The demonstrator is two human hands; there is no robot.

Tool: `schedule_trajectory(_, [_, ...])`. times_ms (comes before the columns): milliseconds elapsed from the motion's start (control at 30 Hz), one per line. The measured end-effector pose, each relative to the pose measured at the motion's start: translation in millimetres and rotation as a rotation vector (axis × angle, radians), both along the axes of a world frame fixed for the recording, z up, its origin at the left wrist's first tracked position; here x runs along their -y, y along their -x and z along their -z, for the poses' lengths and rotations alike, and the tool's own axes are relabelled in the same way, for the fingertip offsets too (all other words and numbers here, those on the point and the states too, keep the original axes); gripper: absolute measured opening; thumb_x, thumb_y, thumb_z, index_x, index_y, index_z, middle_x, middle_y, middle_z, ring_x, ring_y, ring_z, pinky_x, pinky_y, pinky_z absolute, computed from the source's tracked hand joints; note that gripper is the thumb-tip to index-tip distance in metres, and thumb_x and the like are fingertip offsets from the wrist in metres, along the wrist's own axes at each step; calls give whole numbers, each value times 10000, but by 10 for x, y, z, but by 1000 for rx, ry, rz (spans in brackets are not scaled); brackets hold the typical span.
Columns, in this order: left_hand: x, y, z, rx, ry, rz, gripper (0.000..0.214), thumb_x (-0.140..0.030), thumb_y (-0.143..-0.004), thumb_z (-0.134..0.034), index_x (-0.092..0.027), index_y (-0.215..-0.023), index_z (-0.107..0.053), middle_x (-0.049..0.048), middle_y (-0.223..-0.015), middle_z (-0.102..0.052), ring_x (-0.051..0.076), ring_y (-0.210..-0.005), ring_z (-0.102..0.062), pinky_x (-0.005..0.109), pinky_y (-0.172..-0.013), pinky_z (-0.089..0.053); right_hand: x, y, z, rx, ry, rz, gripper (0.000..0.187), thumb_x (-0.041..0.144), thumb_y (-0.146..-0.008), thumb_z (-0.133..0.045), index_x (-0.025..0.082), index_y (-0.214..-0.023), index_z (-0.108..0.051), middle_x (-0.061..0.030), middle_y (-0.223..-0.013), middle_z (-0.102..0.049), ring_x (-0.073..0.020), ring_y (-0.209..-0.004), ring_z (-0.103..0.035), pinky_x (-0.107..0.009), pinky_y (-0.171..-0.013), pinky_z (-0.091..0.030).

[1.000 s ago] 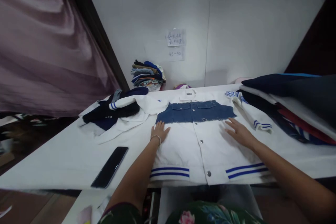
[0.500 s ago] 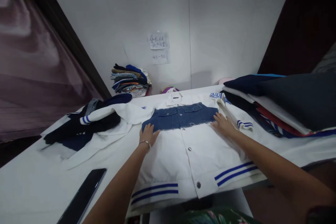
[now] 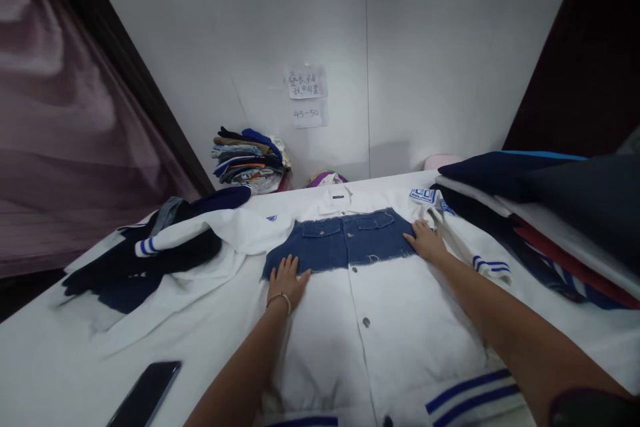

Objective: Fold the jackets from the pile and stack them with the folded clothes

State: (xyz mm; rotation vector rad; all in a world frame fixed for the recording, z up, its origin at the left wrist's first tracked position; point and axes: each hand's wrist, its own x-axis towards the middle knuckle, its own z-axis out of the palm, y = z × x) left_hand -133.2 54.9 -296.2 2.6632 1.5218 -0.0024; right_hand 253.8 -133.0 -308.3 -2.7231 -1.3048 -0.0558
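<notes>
A white button-front jacket (image 3: 325, 327) with a blue denim chest panel (image 3: 325, 240) lies spread on the table, collar at the far end. Blue stripes mark its cuffs and hem. My left hand (image 3: 289, 281), with a bracelet at the wrist, rests flat on the jacket's left side at the lower edge of the denim, fingers apart. On the opposite side, my right hand (image 3: 425, 240) lies open over the denim's right edge near the armhole. The jacket's left-hand sleeve (image 3: 185, 230) stretches over dark clothes; the other sleeve (image 3: 480, 253) angles down toward the right.
Dark garments (image 3: 125, 273) lie on the left of the white table (image 3: 45, 360), with a black phone (image 3: 145, 393) nearer me. A tall clothes pile (image 3: 565, 213) stands at right. Folded clothes (image 3: 247, 160) are stacked by the wall, below paper notes (image 3: 307, 97).
The view has moved closer, so the jacket's hem drops partly out of the picture. Both hands stay flat at the two sides of the denim panel, with little shift on the cloth.
</notes>
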Motion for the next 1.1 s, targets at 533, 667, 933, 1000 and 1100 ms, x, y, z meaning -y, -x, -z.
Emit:
schedule_trajectory(533, [42,-14,-43,-50,-5,-14,659,-520,-919,-291,-143,-1457,-335,67,-1545,-236,242,-1433,-170,456,-1160,-144,-1269,119,-306,6,-13,-262,610,522,-943,-254,189,-1451,-318,-109,-1551,-227,-278,-1421,-159,-496,-1119,-154])
schedule_trajectory(667, [49,-2,-37,-47,-13,-14,654,-522,-918,-294,-155,-1458,-334,63,-1542,-245,238,-1432,-179,452,-1159,-153,-1520,-168,-241,-19,-2,-195,616,509,-954,-208,172,-1465,-283,-124,-1565,-163,-319,-1421,-113,-563,-1101,-107])
schedule_trajectory(933, [35,24,22,-46,-27,-11,652,-543,-919,-277,-181,-1459,-330,51,-1546,-246,242,-1433,-170,440,-1160,-144,-1514,-656,-10,-149,60,-8,644,598,-910,-227,241,-1430,-355,-110,-1561,-186,-352,-1405,-162,-657,-1057,-140])
schedule_trajectory(1000, [45,18,5,-43,-17,-15,652,-539,-921,-276,-173,-1459,-327,56,-1547,-243,241,-1434,-167,443,-1160,-138,-1513,-650,-35,-158,61,-21,637,588,-917,-238,223,-1424,-363,-127,-1551,-206,-359,-1392,-182,-653,-1044,-146])
schedule_trajectory(1100, [79,4,-35,-26,12,-17,659,-542,-922,-275,-164,-1460,-321,59,-1549,-237,234,-1435,-164,444,-1162,-129,-1495,-584,-139,-174,73,-36,609,558,-933,-225,189,-1358,-456,-160,-1497,-309,-377,-1346,-264,-657,-1005,-199])
